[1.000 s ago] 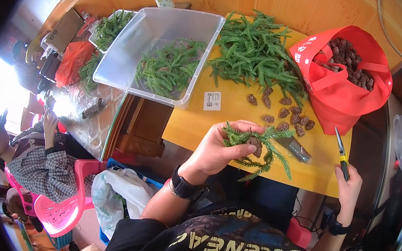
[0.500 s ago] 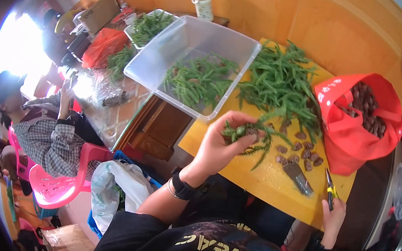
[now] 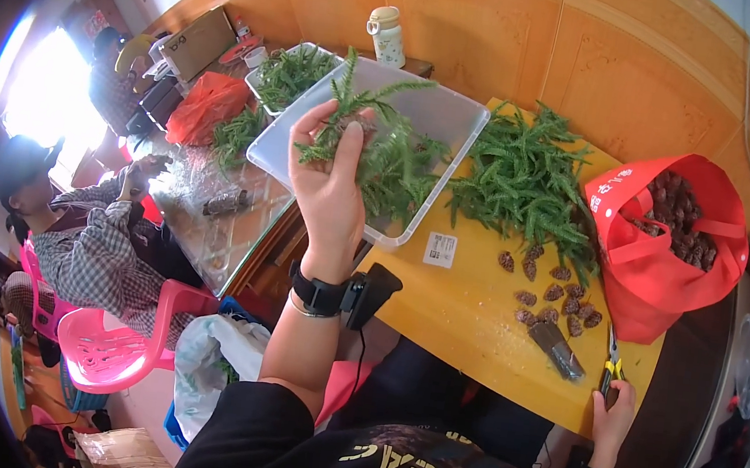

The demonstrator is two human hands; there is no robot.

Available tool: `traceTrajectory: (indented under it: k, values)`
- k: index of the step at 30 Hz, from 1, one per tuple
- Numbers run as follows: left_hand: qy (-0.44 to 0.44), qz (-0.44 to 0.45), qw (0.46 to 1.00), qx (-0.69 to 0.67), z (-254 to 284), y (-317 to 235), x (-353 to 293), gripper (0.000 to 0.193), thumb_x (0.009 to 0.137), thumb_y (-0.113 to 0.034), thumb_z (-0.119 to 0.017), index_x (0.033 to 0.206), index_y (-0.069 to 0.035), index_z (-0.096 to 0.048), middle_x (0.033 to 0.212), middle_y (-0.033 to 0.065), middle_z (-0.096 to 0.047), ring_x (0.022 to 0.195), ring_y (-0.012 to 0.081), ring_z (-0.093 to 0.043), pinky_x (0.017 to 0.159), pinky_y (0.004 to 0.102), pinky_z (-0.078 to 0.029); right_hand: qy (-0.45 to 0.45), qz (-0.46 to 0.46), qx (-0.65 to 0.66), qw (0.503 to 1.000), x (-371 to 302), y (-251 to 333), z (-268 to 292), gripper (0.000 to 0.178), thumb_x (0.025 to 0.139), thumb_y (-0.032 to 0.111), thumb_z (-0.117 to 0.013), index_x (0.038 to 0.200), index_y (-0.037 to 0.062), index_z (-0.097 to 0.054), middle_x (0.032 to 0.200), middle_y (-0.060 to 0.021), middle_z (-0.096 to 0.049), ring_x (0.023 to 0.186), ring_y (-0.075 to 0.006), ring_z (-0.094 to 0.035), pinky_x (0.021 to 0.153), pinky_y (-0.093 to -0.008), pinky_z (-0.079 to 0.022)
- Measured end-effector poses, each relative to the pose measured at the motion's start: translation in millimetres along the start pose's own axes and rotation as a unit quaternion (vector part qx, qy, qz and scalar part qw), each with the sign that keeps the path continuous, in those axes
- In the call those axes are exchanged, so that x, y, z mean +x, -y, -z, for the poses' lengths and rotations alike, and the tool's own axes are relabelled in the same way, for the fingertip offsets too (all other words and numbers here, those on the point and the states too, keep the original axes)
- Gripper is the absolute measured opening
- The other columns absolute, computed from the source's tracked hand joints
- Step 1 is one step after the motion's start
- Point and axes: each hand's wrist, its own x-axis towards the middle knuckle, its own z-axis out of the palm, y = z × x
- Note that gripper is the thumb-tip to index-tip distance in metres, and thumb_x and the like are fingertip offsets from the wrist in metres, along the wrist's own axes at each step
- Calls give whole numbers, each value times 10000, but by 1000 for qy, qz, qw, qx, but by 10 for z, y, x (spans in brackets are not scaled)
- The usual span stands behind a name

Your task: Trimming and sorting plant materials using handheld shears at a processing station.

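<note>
My left hand (image 3: 330,183) is raised over a clear plastic bin (image 3: 448,118) and is shut on a bunch of green sprigs (image 3: 351,120). More green sprigs lie inside the bin. My right hand (image 3: 611,416) rests at the near edge of the yellow table (image 3: 467,318) and grips a pair of yellow-handled snips (image 3: 610,367). A pile of green sprigs (image 3: 525,173) lies on the table beyond it. Several brown cones (image 3: 553,296) are scattered beside a red bag (image 3: 661,239) full of cones.
A dark tool (image 3: 556,347) lies by the cones. A second bin of sprigs (image 3: 292,72), a red bag (image 3: 205,104) and a white bottle (image 3: 386,37) stand further back. A person in a plaid shirt (image 3: 99,258) sits at left by pink chairs (image 3: 117,348).
My left hand has lifted the bunch of sprigs off the yellow table and carried it up and left over the clear bin. My right hand stays low at the table's edge.
</note>
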Motion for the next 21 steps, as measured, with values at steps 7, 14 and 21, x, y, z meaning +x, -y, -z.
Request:
traceTrajectory:
  k: [7,14,21]
  values:
    - [3,135,986,-99,29,56,-133,333,888,-25,-528,1207,-10,-434,1057,143,-589,951,182,-582,818,282,-478,-22,35,-22,999,-11,-93,-11,309,699,38,-690,939,19,-496,949,-146,-533,911,-324,-527,821,-353,-427]
    - [77,192,975,-84,35,4,-394,429,857,37,-509,1262,-33,-386,1095,183,-558,1029,273,-562,917,363,-441,5,0,56,998,34,156,285,294,709,21,-660,961,5,-509,984,-156,-552,1005,-315,-531,887,-353,-408]
    - [199,285,937,-19,-162,-57,-904,547,782,75,-601,1277,-19,-388,1013,70,-601,978,140,-584,859,262,-452,8,77,229,970,230,1090,542,309,730,-79,-565,1031,-29,-518,1026,-121,-561,995,-211,-544,911,-302,-398]
